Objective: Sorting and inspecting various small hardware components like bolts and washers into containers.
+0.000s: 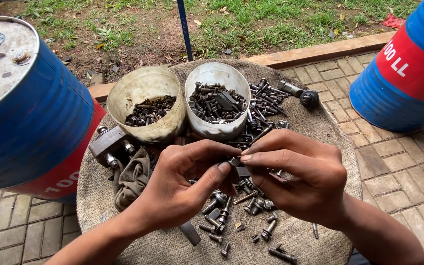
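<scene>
Pinching one small dark metal bolt piece (234,161) between them, the left hand (182,189) and the right hand (295,174) meet fingertip to fingertip, both closed on it. The piece sits just above a round table covered in rough brown cloth (320,127). Loose rusty bolts and nuts (244,208) lie scattered under the hands. Behind stand two cut white plastic tubs (145,83) full of dark screws. A crumpled dirty rag (132,179) lies near the left hand. A big blue and red metal drum (35,113) stands beside the table.
</scene>
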